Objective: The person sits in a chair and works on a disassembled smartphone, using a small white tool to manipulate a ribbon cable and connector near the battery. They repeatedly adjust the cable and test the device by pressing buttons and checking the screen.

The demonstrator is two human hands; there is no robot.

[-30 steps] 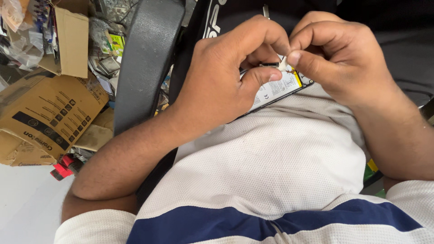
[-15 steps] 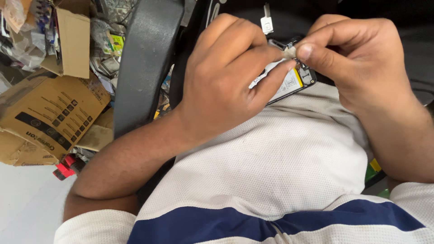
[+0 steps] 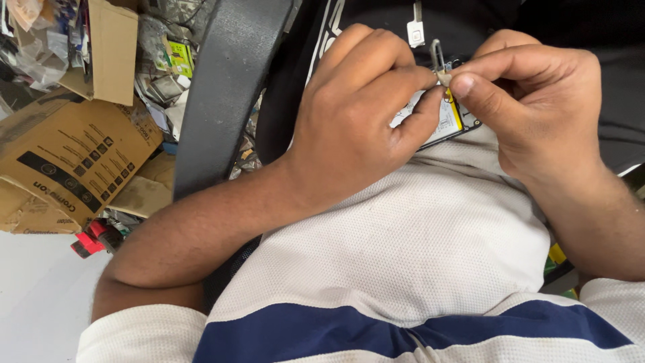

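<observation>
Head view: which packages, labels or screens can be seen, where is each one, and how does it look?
Brown cardboard box: far left, lying tilted, dark printing.
Plain brown carton: upper left, flap open.
Small green-yellow packet: in the clutter beside it.
White label with yellow edge: on the flat device held in left hand and right hand.

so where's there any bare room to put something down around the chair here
The one bare patch is the pale floor at lower left, bordered by the cardboard box above and the left forearm. Above the box it is crowded with packaging and scraps. Both the left hand and right hand fill the lap around the flat device.
</observation>
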